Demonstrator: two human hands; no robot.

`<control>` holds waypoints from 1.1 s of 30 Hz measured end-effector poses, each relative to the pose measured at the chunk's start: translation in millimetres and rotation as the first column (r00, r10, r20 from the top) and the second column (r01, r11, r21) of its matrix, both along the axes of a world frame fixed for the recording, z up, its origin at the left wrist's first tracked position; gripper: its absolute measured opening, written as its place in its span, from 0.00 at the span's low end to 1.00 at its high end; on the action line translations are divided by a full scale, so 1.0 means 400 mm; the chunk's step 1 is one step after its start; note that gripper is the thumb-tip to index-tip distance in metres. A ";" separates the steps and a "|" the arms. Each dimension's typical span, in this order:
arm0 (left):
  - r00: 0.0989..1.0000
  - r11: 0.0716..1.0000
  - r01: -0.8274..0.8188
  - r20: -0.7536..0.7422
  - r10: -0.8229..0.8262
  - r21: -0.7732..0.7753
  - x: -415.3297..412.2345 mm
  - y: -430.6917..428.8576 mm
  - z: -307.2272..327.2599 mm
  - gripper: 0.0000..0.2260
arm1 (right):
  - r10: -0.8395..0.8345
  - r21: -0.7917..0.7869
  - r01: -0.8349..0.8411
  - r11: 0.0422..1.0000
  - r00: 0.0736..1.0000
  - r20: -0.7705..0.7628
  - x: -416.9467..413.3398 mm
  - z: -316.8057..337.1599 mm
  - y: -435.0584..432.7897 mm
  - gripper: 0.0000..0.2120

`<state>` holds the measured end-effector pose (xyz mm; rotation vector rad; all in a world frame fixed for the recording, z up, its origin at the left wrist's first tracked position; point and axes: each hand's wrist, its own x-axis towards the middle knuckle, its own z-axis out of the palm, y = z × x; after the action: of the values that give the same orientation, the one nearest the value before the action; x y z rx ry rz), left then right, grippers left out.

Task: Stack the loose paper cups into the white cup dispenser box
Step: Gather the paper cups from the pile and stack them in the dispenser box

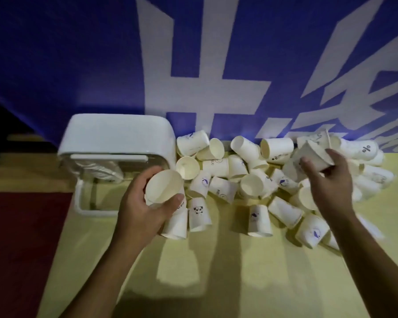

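Note:
The white cup dispenser box [117, 136] stands at the back left of the yellow table, and stacked cups show through its front opening [101, 172]. Right of it lies a heap of several loose white paper cups [239, 171], most on their sides. My left hand [143, 203] grips a paper cup [164, 187] with its mouth facing me, just in front of the box's right corner. Over the right part of the heap, my right hand [329, 180] pinches another paper cup [315, 152], which is tilted and blurred.
A blue banner with large white characters [193, 65] hangs right behind the cups and box. The yellow table [216, 271] stretches toward me. A dark red surface [21, 237] lies to the left of the table.

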<state>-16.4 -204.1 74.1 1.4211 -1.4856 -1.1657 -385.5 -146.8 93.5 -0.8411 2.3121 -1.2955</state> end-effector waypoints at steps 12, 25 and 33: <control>1.000 1.000 0.003 0.010 -0.003 -0.015 0.343 -0.020 -0.048 0.33 | 0.493 -0.120 -0.490 0.863 0.870 -0.009 0.604 -0.066 -0.043 0.26; 0.998 0.999 -0.037 0.047 0.037 -0.008 0.392 -0.031 -0.092 0.32 | 0.618 -0.067 -0.631 0.773 0.772 -0.149 0.721 -0.171 -0.114 0.36; 0.994 0.998 -0.069 0.085 0.069 0.001 0.425 -0.022 -0.105 0.33 | 0.633 -0.026 -0.646 0.763 0.754 -0.175 0.749 -0.219 -0.149 0.37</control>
<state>153.6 -212.9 32.3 1.5291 -1.4807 -1.0781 -86.1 -206.3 5.8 -1.6389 1.7937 -1.0328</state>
